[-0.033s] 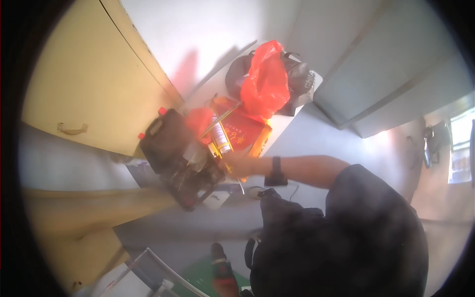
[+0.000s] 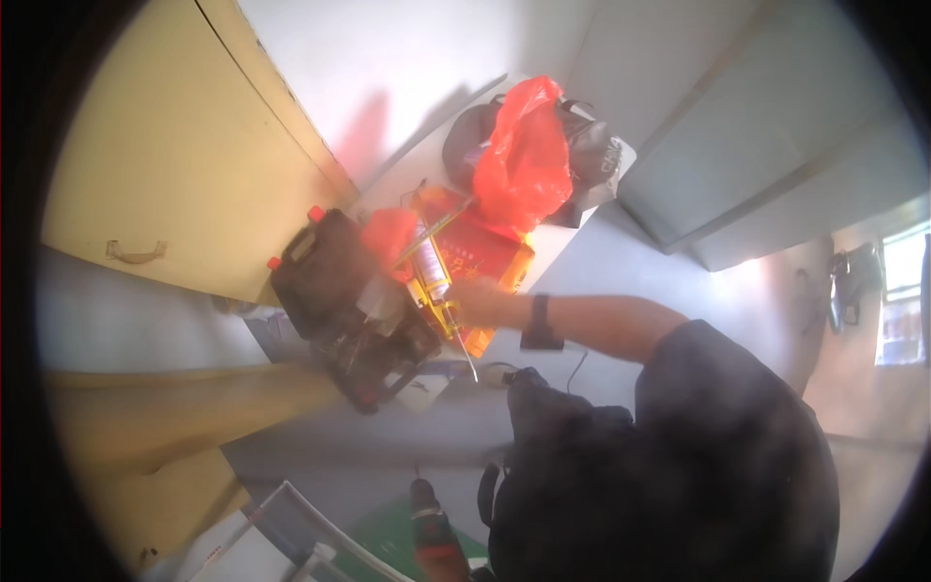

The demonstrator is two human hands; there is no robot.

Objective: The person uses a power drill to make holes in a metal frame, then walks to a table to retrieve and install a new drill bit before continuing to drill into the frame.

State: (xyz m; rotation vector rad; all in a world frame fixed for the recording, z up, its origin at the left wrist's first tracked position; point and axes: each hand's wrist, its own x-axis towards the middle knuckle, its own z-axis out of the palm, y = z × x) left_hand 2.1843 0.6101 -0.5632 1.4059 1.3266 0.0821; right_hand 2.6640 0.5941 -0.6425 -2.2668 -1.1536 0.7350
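My right hand (image 2: 475,303), a watch with a dark strap on its wrist, reaches left across the white surface. It is beside a caulking gun (image 2: 430,264) with a yellow frame and a pale tube, above a red and yellow printed bag (image 2: 490,257); its fingers are blurred. Left of it, a black toolbox (image 2: 315,267) with red latches lies open, small items unclear inside. At the lower edge my left hand (image 2: 443,565) is closed around a dark cordless drill (image 2: 430,519), a thin bit pointing up the picture. Dark clothing hides part of my arms.
A red plastic bag (image 2: 524,155) lies against a grey bag (image 2: 592,155) at the white surface's far end. A yellow cabinet (image 2: 184,145) stands left. Below are a white-framed piece of furniture (image 2: 320,524) and a green mat (image 2: 383,543). Grey panels (image 2: 766,145) stand right.
My right hand has shifted slightly right and up, away from the toolbox edge, and more of the caulking gun's yellow frame shows. The drill has moved slightly, and its bit is now visible.
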